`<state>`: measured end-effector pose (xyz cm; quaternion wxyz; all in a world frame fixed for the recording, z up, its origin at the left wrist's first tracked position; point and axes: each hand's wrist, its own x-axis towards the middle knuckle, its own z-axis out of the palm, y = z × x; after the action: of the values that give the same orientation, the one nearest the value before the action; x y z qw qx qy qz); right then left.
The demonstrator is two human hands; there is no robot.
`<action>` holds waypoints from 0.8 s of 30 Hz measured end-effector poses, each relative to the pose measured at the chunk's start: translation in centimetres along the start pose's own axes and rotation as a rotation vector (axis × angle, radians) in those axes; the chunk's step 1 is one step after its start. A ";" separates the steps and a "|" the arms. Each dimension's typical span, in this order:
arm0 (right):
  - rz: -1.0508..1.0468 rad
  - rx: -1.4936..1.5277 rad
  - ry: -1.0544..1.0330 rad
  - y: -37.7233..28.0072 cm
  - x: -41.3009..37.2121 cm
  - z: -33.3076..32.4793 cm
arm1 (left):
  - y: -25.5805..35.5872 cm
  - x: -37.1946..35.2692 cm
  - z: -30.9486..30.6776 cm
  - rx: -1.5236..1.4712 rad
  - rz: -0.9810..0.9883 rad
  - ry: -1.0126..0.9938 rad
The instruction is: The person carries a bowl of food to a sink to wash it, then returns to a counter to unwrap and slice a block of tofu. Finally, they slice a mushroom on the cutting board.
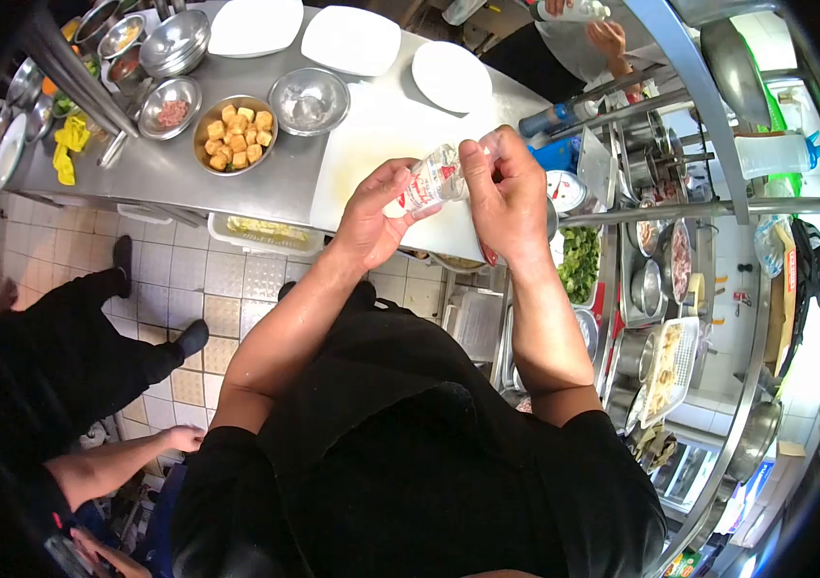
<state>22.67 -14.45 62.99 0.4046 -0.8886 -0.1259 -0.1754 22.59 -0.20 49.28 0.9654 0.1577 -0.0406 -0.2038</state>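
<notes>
My left hand (376, 210) is wrapped round a clear plastic packet (429, 183) with red print and something white at its lower end. The packet is tilted above a white cutting board (357, 135). At its upper end my right hand (506, 193) is closed, thumb against bent fingers, with a bit of clear plastic showing by the fingertips. A steel bowl of golden fried cubes (234, 135) stands to the left of the board. Next to it is a steel bowl (310, 100) whose contents I cannot make out.
White plates (352, 40) line the counter's far side. A small bowl of pinkish chopped food (170, 108) and a yellow cloth (70, 146) lie left. Green leaves (578, 265) and a metal rack (660, 207) are on the right. Another person (53, 337) is at left, one more across the counter.
</notes>
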 end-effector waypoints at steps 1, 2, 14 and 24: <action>-0.001 0.000 0.000 -0.1 0.0 0.0 | 0.0 0.0 0.0 -0.008 -0.005 0.000; 0.002 0.003 -0.004 -0.3 0.0 -0.1 | 0.0 0.0 0.0 -0.016 -0.009 0.000; 0.021 0.081 0.002 0.5 0.4 -0.2 | 0.1 0.2 -0.6 -0.036 -0.038 0.003; 0.038 0.234 0.036 0.8 1.6 -1.4 | 0.4 0.3 -1.4 -0.051 -0.054 0.008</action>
<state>24.08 -15.93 63.96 0.5108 -0.8344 -0.1216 -0.1678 23.20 0.41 48.12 0.9634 0.1349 -0.0272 -0.2300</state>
